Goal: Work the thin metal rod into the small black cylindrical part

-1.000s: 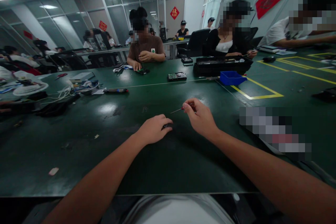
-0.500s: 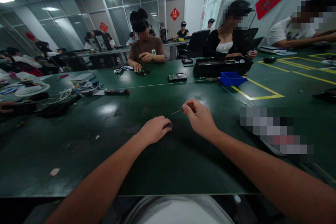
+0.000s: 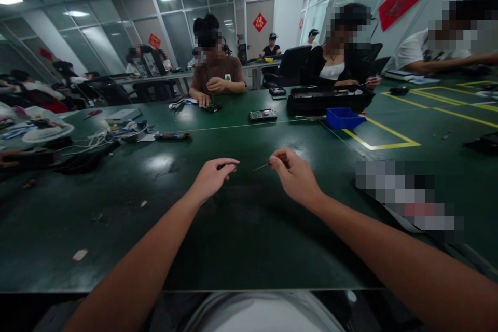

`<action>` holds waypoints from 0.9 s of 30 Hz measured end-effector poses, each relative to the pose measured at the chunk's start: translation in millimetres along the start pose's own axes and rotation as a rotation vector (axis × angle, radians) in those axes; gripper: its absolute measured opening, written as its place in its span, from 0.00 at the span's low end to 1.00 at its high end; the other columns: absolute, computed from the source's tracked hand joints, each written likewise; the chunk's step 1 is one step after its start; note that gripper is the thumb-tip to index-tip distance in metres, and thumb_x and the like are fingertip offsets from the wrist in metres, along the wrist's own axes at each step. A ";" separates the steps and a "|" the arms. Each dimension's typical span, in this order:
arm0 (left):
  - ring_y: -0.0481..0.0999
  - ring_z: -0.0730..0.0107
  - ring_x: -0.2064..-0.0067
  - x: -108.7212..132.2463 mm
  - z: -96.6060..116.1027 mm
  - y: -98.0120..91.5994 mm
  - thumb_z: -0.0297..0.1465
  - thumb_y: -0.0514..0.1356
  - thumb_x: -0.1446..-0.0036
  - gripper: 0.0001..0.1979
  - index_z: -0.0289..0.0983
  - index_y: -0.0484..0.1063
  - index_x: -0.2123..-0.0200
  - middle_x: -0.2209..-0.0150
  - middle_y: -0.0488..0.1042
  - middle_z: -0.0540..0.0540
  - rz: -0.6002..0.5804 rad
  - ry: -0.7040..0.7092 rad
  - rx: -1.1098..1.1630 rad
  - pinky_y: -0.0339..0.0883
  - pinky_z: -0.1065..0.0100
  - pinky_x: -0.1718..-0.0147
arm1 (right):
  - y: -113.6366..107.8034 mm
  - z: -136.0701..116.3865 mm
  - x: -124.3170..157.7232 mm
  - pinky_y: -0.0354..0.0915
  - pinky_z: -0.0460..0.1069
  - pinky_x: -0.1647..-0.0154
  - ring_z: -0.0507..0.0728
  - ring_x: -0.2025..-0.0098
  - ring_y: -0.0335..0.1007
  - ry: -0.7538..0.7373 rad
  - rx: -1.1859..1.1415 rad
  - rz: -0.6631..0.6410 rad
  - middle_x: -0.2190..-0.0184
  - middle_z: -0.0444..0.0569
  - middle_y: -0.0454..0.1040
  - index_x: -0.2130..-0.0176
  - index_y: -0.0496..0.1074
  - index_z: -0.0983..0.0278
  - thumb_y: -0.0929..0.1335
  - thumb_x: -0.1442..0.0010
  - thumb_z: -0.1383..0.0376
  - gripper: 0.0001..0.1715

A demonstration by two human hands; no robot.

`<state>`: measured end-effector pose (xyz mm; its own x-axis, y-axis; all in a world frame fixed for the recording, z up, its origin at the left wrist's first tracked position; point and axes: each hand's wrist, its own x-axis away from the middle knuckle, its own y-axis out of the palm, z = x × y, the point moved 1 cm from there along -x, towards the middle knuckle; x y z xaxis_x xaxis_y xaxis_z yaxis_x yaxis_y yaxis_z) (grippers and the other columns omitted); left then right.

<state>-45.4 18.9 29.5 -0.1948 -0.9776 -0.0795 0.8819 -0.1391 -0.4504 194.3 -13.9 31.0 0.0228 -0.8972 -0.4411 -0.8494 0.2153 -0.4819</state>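
Observation:
My right hand (image 3: 296, 175) is closed on a thin screwdriver (image 3: 263, 165) with a red handle, its metal tip pointing left. My left hand (image 3: 212, 176) is raised just above the green table (image 3: 233, 238), thumb and fingers pinched on a small dark piece I cannot make out. The screwdriver tip sits a short way right of those pinched fingers. Both forearms reach in from the bottom of the view.
A blue bin (image 3: 344, 116) and a black tray (image 3: 329, 97) stand at the back right, a small device (image 3: 263, 114) and a dark pen-like tool (image 3: 171, 136) further back. Cables and a white fan (image 3: 46, 131) lie at the left. Other people sit across the table.
My left hand has lifted off the table and moved up and left, now pinching a small piece. My right hand with the screwdriver has stayed almost still.

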 end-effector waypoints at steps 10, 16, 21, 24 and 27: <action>0.67 0.77 0.74 -0.3 5.2 -53.7 0.34 0.72 0.55 0.21 0.35 0.79 0.56 0.68 0.71 0.48 0.217 -0.118 0.487 0.56 0.75 0.80 | 0.7 1.3 -0.7 0.64 0.51 0.67 0.58 0.66 0.74 -0.011 0.003 -0.003 0.69 0.48 0.77 0.60 0.72 0.61 0.64 0.32 0.56 0.13; 0.66 0.78 0.75 16.9 1.8 -105.2 0.32 0.64 0.42 0.08 0.35 0.75 0.60 0.70 0.69 0.51 0.467 -0.154 0.527 0.58 0.75 0.80 | 1.6 3.4 -0.7 0.64 0.52 0.67 0.58 0.66 0.74 -0.003 -0.003 -0.018 0.69 0.48 0.78 0.60 0.72 0.61 0.64 0.32 0.57 0.12; 0.66 0.79 0.75 46.6 -14.3 -159.2 0.30 0.55 0.32 0.09 0.36 0.71 0.65 0.74 0.68 0.54 0.760 -0.274 0.485 0.59 0.75 0.77 | 1.1 2.5 -1.3 0.64 0.51 0.67 0.57 0.67 0.73 0.002 -0.003 -0.021 0.70 0.47 0.77 0.61 0.72 0.61 0.64 0.32 0.57 0.12; 0.66 0.79 0.75 66.9 -31.6 -191.8 0.27 0.52 0.32 0.13 0.36 0.68 0.70 0.78 0.68 0.55 0.955 -0.341 0.458 0.60 0.75 0.76 | 0.9 1.7 -1.3 0.64 0.51 0.67 0.57 0.67 0.73 0.002 -0.006 -0.025 0.69 0.47 0.77 0.61 0.72 0.61 0.64 0.32 0.57 0.12; 0.65 0.77 0.76 85.9 -51.2 -223.0 0.24 0.51 0.35 0.11 0.35 0.63 0.72 0.82 0.67 0.56 1.053 -0.374 0.392 0.60 0.75 0.75 | 2.1 2.6 -1.1 0.64 0.51 0.67 0.57 0.66 0.74 0.007 -0.016 -0.031 0.69 0.48 0.77 0.60 0.72 0.61 0.64 0.32 0.57 0.12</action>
<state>-280.8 -26.1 77.5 0.7866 -0.6157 0.0461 0.6167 0.7872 -0.0096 193.9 -11.4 28.5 0.0456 -0.9058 -0.4213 -0.8566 0.1816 -0.4830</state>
